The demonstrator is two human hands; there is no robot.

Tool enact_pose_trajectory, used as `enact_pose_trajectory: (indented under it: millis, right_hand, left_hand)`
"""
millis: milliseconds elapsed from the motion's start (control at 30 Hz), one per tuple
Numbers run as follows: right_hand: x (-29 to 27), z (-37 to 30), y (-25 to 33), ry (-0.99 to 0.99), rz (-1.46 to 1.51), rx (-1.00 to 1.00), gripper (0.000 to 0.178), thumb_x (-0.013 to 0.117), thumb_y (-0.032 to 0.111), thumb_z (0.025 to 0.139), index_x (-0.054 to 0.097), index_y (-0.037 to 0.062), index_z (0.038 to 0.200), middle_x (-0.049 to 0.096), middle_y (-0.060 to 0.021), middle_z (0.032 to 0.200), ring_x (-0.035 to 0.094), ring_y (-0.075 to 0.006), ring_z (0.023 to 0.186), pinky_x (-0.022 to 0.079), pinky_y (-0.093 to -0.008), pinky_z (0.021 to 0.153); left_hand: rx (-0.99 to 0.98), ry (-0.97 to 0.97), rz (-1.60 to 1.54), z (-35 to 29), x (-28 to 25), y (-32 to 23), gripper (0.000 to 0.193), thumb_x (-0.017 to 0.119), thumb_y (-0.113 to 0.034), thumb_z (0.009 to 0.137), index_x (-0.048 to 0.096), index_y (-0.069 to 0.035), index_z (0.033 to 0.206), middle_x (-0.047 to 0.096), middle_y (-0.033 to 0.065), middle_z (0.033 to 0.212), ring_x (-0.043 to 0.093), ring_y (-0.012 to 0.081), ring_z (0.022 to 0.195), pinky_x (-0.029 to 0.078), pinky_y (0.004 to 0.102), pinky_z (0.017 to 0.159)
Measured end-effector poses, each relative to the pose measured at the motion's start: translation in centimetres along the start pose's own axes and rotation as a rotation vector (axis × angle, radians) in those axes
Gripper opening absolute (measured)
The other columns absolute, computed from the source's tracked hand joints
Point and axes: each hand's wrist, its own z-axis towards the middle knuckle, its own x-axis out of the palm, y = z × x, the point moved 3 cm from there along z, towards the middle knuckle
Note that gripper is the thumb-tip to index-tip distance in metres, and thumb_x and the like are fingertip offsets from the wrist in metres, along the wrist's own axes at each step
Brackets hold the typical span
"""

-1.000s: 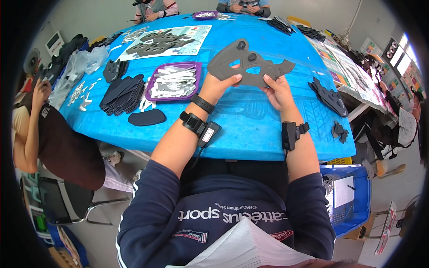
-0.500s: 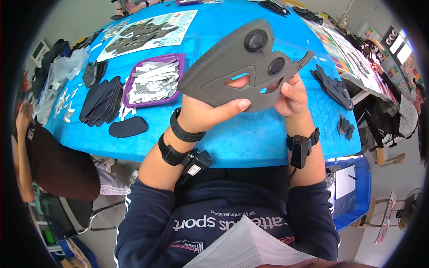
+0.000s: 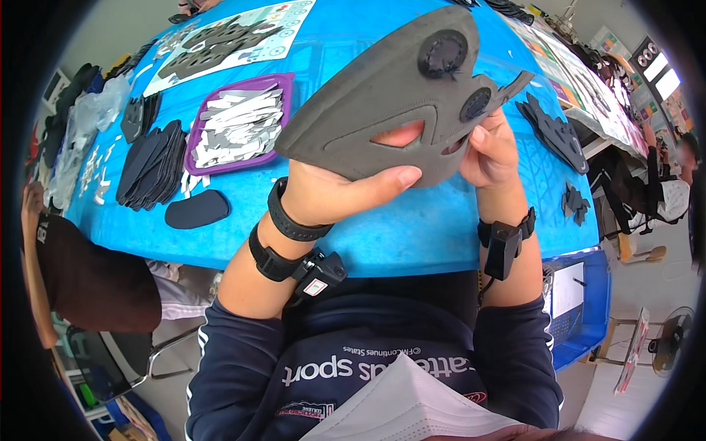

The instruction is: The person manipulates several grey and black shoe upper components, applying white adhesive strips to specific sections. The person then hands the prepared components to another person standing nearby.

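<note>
Raised over the table, a dark grey mask-shaped foam piece [image 3: 346, 110] is between my two hands. It has a pointed left end, eye-like cut-outs, a stitched outline and two round black discs on its far side. My left hand [image 3: 331, 187] grips its lower left edge, the thumb lying on the front face and the fingers mostly hidden behind. At the lower right edge my right hand [image 3: 491, 154] pinches it beside the smaller cut-out, below a narrow strip that sticks out.
A purple tray [image 3: 193, 140] of white and grey strips sits left, beside stacked black foam pieces [image 3: 151, 165] and a single black oval [image 3: 197, 209]. Further off lies a printed sheet [image 3: 290, 18] with grey cut-outs. Black foam parts [image 3: 551, 132] lie right. A person [image 3: 95, 272] is at left.
The foam piece has moved slightly up and to the right and tilted, with both hands still on it. The surroundings have shifted a little left in the view.
</note>
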Motion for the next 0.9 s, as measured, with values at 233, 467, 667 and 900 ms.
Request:
enact_pose_trajectory:
  millis: [233, 467, 667, 900]
  right_hand:
    - [0.2, 0.3, 0.1, 0.018, 0.009, 0.004, 0.044, 0.061, 0.003, 0.084, 0.046, 0.0016, 0.126, 0.057, -0.012, 0.118, 0.057, -0.0214, 0.109, 0.05, -0.0362, 0.09]
    - [-0.5, 0.9, -1.4, -0.36, -0.301, 0.16, 0.078, 0.067, 0.01, 0.084, 0.02, 0.0052, 0.146, 0.031, -0.0155, 0.145, 0.047, -0.0263, 0.125, 0.042, -0.0425, 0.102]
    - [1.3, 0.2, -3.8, 0.129, -0.296, 0.238, 0.077, 0.073, 0.02, 0.082, 0.028, 0.0072, 0.143, 0.045, -0.0091, 0.134, 0.048, -0.0224, 0.122, 0.041, -0.0377, 0.101]
    - [0.4, 0.5, -3.6, -0.246, -0.021, 0.137, 0.032, 0.06, 0.021, 0.093, 0.053, 0.005, 0.12, 0.06, -0.0073, 0.115, 0.059, -0.018, 0.105, 0.05, -0.0345, 0.087]
  left_hand:
    - [-0.053, -0.05, -0.071, 0.0, 0.0, 0.4, 0.058, 0.08, -0.006, 0.068, 0.054, 0.004, 0.118, 0.063, 0.0126, 0.109, 0.063, 0.0182, 0.096, 0.051, 0.0318, 0.084]
    - [-0.172, -0.345, 0.379, 0.3, 0.1, 1.8, 0.053, 0.071, -0.007, 0.08, 0.051, -0.001, 0.13, 0.067, 0.0141, 0.108, 0.064, 0.0193, 0.095, 0.05, 0.0303, 0.084]
    - [0.097, -0.077, 0.857, 0.6, 0.1, 2.8, 0.06, 0.07, -0.007, 0.066, 0.06, -0.019, 0.124, 0.068, 0.0007, 0.108, 0.06, 0.0241, 0.103, 0.048, 0.0361, 0.085]
    - [0.065, 0.053, 0.663, 0.3, 0.7, 3.3, 0.056, 0.053, 0.013, 0.067, 0.067, -0.017, 0.112, 0.054, 0.0105, 0.13, 0.055, 0.0323, 0.113, 0.044, 0.0417, 0.097]
